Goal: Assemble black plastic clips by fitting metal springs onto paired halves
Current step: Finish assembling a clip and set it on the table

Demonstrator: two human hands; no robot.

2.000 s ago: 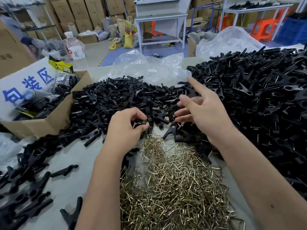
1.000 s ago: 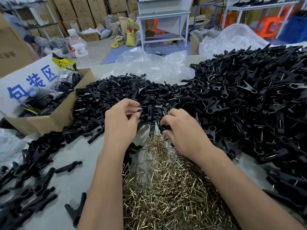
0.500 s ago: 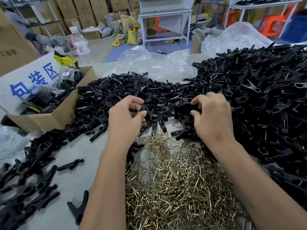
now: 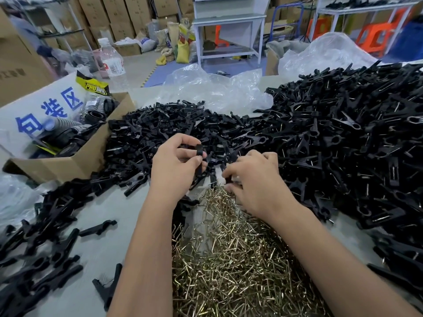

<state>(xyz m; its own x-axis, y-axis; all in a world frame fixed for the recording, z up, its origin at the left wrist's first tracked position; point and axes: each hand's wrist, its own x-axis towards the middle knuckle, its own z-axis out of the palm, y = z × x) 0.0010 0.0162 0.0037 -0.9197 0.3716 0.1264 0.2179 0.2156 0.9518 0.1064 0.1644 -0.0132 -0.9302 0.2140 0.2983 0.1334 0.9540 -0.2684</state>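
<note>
A: Grip status?

B: We see the left hand (image 4: pixel 175 165) pinching a black clip half (image 4: pixel 199 156) between thumb and curled fingers, piece roughly upright, held just above the pile edge. The right hand (image 4: pixel 254 179) is knuckles up, fingers curled down onto a second black piece (image 4: pixel 227 179) at its fingertips. It looks like a pinch, but the hand hides most of the contact.

A: Hands touching?

B: No. Near each other, with a small gap. The right sits at 3 o'clock of the left.

A: Springs?

B: The metal springs (image 4: pixel 229 259) are a loose brass-coloured heap at 6 o'clock of both hands, between the forearms. The right fingertips are just at its top edge. We cannot tell whether either hand holds a spring.

A: Stock?

B: The loose clip halves (image 4: pixel 146 133) form a pile from 10 to 12 o'clock of the hands. A larger mound of clips (image 4: pixel 343 145) runs from 1 to 4 o'clock; metal shows in many of those. More black pieces (image 4: pixel 34 259) are scattered at 8 o'clock on the grey table (image 4: pixel 91 294).

A: Surroundings?

B: An open cardboard box (image 4: pixel 68 165) with a blue-lettered white flap lies at 10 o'clock, and a water bottle (image 4: pixel 112 60) beyond it. Crumpled clear plastic bags (image 4: pixel 212 88) are at 12 o'clock, behind the piles.
</note>
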